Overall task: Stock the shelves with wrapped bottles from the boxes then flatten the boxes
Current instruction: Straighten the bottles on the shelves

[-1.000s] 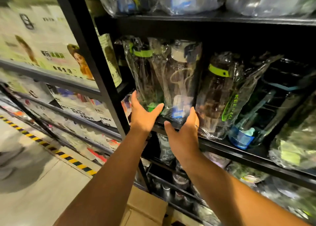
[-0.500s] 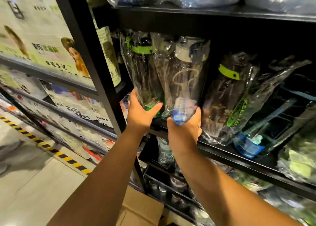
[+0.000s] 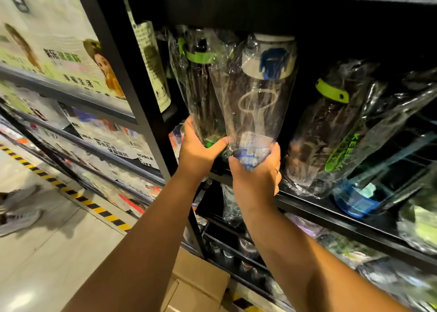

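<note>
A cardboard box [image 3: 198, 285] sits below, its contents out of sight. The left hand [image 3: 198, 151] curls its grip round the base of a green-banded wrapped bottle [image 3: 201, 87] standing at the shelf [image 3: 331, 214] end. Touching it, a blue-capped wrapped bottle [image 3: 260, 99] has its base clasped by the right hand [image 3: 256, 177]. Further right, a bagged leaning bottle [image 3: 331, 127] rests.

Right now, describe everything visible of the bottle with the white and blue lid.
The clear bottle has a white lid with a blue clasp, a blue label low down and a crinkled transparent wrap. Nearly upright at the shelf edge, it touches a green-banded bottle beside it. The right hand grips its base.
</note>
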### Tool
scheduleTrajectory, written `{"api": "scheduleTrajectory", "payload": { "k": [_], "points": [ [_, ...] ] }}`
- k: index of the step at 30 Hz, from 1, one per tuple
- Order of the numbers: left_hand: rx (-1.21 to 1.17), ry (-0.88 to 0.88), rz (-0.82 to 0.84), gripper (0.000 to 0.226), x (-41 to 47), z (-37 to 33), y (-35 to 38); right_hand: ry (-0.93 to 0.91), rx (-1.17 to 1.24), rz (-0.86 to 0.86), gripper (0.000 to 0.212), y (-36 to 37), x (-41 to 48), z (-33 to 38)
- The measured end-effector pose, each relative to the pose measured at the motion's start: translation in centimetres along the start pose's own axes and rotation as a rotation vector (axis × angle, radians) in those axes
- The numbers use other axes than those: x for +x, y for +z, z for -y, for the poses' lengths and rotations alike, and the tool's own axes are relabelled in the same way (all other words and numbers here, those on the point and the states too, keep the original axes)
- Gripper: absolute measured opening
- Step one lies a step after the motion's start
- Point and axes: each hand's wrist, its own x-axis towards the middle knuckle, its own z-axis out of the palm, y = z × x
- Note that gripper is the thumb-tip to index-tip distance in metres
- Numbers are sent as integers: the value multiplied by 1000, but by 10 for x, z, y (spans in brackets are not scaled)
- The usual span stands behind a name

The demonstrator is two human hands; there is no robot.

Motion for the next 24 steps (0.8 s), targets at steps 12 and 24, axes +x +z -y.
{"api": "scheduleTrajectory", "payload": {
  "k": [12,24],
  "points": [
    [111,1,-21,88,-26,-5,-8,-115,-20,61,100,-10,-15,-14],
    [445,-73,5,70,-228,38,-11,-189,-265,407,64,-109,-94,-135]
  ]
}}
